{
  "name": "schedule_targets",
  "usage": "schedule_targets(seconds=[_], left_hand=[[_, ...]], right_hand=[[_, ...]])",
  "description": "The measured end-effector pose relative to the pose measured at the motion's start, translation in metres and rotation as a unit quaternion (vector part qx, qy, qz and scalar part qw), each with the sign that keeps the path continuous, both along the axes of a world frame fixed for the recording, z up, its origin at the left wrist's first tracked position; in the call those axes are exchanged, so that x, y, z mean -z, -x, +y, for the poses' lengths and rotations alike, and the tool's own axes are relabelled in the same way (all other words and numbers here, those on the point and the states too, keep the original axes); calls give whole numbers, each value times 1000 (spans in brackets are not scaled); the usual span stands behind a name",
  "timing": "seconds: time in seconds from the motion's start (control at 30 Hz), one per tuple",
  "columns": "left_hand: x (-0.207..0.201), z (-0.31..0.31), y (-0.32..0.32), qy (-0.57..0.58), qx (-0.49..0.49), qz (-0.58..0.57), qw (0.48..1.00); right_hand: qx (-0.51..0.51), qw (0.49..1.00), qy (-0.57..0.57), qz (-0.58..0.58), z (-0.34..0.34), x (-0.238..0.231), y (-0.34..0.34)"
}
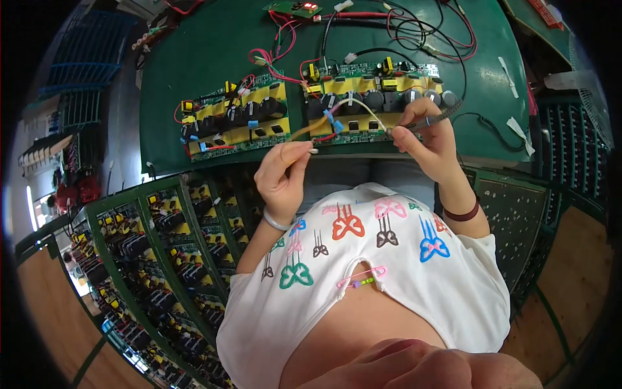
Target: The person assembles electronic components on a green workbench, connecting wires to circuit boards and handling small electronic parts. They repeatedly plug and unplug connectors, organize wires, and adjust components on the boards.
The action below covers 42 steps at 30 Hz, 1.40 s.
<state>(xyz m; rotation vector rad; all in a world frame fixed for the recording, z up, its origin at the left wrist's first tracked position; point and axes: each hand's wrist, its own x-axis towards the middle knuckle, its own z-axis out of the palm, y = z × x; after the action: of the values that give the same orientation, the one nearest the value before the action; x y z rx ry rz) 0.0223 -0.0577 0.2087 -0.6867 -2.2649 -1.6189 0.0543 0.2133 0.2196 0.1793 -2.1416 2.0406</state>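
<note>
Two long circuit boards with yellow and black parts lie side by side on the green bench, a left circuit board (275, 107) and a right circuit board (356, 84). At the near edge of the right one, my left hand (284, 175) is closed, thumb and forefinger pinching a thin brownish wire (317, 128); a small pale tip shows beside the fingertips. My right hand (429, 146) is closed around a black cable (440, 118) where it meets a pale yellow wire (360, 104). That wire arcs over the right board. The exact joint is partly hidden by the fingers.
A small green board with a lit red display (311, 7) sits at the bench's far side. Pink wires (285, 39) and looped black leads (414, 29) spread across the green bench (201, 48). Below left, a green rack (126, 259) holds several similar boards.
</note>
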Motion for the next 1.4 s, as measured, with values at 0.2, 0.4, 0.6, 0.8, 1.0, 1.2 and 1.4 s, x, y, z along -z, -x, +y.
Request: schedule_targets(seconds=[0.2, 0.4, 0.6, 0.8, 1.0, 1.2, 1.4], left_hand=[[12, 12, 0, 70, 21, 103, 992], [21, 15, -2, 122, 39, 166, 978], [28, 17, -1, 148, 43, 199, 968], [26, 16, 1, 155, 59, 189, 968], [24, 14, 4, 177, 90, 200, 959], [17, 15, 8, 182, 106, 166, 963], [13, 20, 8, 165, 97, 143, 971]], right_hand=[[23, 993, -92, 73, -19, 7, -8], [64, 974, -160, 146, -26, 24, -10], [75, 965, -181, 171, -30, 38, -8], [70, 963, -182, 187, -31, 44, -5], [54, 953, -220, 202, -31, 48, -4], [55, 940, -253, 221, -32, 51, -3], [62, 931, -272, 237, -32, 48, -2]])
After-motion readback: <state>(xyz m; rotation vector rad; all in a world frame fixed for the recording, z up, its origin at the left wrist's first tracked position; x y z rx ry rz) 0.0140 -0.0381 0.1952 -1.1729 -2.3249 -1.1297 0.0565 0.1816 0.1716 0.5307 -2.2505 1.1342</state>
